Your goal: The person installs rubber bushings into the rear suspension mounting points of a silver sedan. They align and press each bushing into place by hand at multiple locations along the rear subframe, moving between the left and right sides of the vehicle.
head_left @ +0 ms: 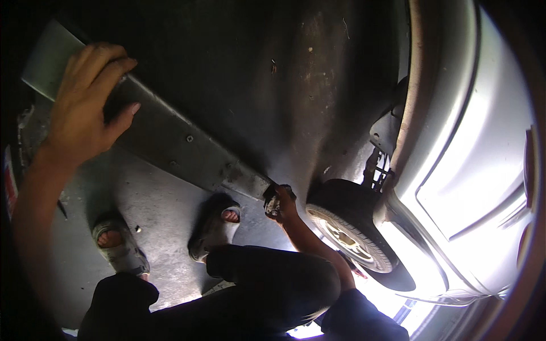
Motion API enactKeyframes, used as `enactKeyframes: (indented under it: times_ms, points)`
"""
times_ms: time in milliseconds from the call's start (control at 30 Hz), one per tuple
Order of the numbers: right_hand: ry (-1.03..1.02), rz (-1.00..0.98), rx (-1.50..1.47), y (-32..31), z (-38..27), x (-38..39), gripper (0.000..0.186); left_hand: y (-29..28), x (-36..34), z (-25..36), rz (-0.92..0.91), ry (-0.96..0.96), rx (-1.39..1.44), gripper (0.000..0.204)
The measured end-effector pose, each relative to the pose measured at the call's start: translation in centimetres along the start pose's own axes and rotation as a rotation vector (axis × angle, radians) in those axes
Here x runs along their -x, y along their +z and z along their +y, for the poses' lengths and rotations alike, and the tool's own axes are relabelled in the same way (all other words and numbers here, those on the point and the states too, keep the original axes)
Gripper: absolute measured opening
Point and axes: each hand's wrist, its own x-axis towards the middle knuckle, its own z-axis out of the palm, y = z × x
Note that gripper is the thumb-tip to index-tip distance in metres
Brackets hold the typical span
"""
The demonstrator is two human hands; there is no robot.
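Note:
A long, flat grey panel (pixel 170 129) with a screw in its face stretches slantwise from the upper left to the middle of the head view. Near its far left end, my left hand (pixel 88 99) is closed over its upper edge, thumb apart on the face side. My right hand (pixel 286 206) is closed around the other end. A small dark, rough piece with a pale patch (pixel 273 206) shows at these fingers; I cannot tell what it is or whether it belongs to the panel.
To the right stands a light-coloured car body (pixel 472 142), brightly lit, with a wheel (pixel 355 236) below it close to my right forearm. A metal bracket (pixel 376 169) hangs above the tyre. My shoes (pixel 118 247) rest on the grey floor (pixel 170 227) beneath the panel.

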Motion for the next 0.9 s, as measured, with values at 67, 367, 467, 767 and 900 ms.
enactKeyframes:
  times_ms: [67,367,467,767,900]
  points:
    - [-0.032,0.102,0.048,0.5,-1.0,-0.6,0.033,1.0,0.2,-0.5,0.001,0.082,-0.137,0.064]
    - [-0.16,0.176,0.403,1.8,-13.3,-4.0,0.024,3.2,-4.5,-2.2,-0.048,0.084,-0.112,0.072]
    - [-0.143,0.2,0.408,1.8,-15.9,-5.1,0.033,3.5,-5.8,-2.5,-0.056,0.055,-0.134,0.073]
    - [-0.478,0.036,0.608,-0.3,-17.8,-8.2,0.077,3.8,-7.9,-1.5,0.051,0.042,-0.261,0.071]
    - [-0.904,0.147,1.261,-0.8,-18.2,-6.1,0.096,3.6,-8.3,-0.9,0.017,0.011,-0.264,0.069]
